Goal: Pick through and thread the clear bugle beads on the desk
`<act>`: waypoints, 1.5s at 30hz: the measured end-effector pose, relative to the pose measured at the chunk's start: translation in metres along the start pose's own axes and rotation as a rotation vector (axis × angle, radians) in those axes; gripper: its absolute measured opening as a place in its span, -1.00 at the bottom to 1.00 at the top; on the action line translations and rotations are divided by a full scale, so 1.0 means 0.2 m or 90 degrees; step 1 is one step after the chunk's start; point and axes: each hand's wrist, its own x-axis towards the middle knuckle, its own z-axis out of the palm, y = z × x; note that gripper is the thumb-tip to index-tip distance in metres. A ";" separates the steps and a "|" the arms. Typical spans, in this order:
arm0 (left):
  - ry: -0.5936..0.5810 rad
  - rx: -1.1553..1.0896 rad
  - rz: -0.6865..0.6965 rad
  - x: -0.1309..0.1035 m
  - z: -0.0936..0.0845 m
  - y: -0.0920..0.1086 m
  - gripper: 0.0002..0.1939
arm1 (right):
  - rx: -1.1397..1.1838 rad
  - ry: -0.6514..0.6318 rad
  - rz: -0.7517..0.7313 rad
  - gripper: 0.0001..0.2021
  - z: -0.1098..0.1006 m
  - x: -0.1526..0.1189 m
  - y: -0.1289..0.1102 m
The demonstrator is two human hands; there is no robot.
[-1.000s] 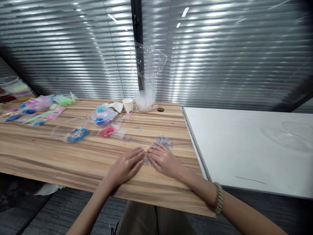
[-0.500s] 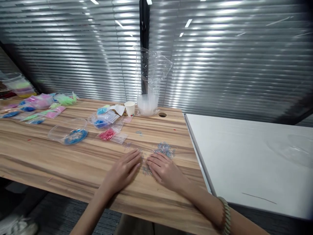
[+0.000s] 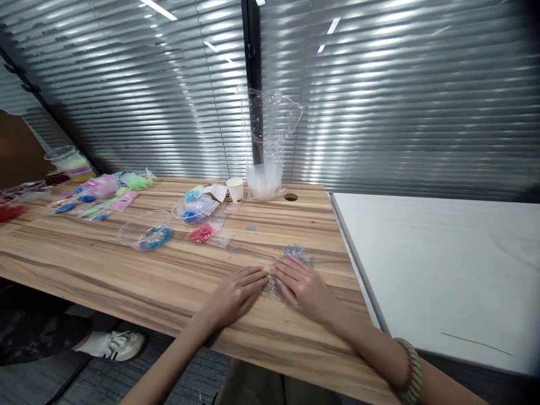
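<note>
My left hand point(image 3: 239, 293) lies low on the wooden table, fingers stretched and held side by side, its tips at the left edge of a scatter of tiny clear and bluish tube-like pieces point(image 3: 272, 289). Opposite it, my right hand point(image 3: 304, 286) rests palm down with its fingers extended, partly covering the same pieces. More of them form a small heap point(image 3: 300, 251) just beyond my right fingers. A narrow gap separates the two hands. I see nothing gripped in either, though what lies beneath the palms is hidden.
A clear round tub with blue pieces point(image 3: 155, 238), a red packet point(image 3: 201, 233) and a paper cup point(image 3: 235, 189) stand further back. Coloured bags point(image 3: 101, 185) lie at far left. A white board point(image 3: 439, 270) adjoins on the right. Another person's shoe point(image 3: 122, 344) shows below.
The view has swung left, showing more of the table's left end and a person's leg. My left hand has slid slightly right, towards the tiny pieces; my right hand has shifted only a little.
</note>
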 end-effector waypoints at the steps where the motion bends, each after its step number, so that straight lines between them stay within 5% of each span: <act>1: -0.004 -0.002 0.005 0.00 0.00 0.00 -0.66 | 0.008 0.010 0.011 -0.72 -0.01 0.00 0.01; 11: -0.045 -0.023 -0.013 0.02 -0.02 -0.03 -0.60 | 0.092 0.060 0.169 -0.74 -0.12 0.21 0.21; 16: 0.041 -0.023 -0.120 -0.05 -0.04 -0.04 -0.57 | 0.031 0.095 0.158 -0.73 -0.07 0.26 0.38; 19: -0.002 -0.016 -0.156 -0.13 -0.07 -0.03 -0.48 | 0.069 0.097 0.168 -0.73 -0.04 0.23 0.42; 25: -0.072 -0.041 -0.160 -0.17 -0.10 0.00 -0.34 | 0.150 -0.013 0.112 -0.72 -0.02 0.18 0.33; 31: -0.085 -0.033 -0.167 -0.17 -0.08 0.00 -0.33 | 0.143 -0.142 -0.130 -0.71 0.01 0.19 0.25; 39: -0.048 0.002 -0.149 -0.19 -0.05 -0.01 -0.31 | 0.125 -0.294 -0.185 -0.60 0.05 0.28 0.26; 45: -0.036 -0.006 -0.170 -0.18 -0.03 -0.03 -0.29 | 0.106 -0.319 -0.218 -0.54 0.11 0.34 0.34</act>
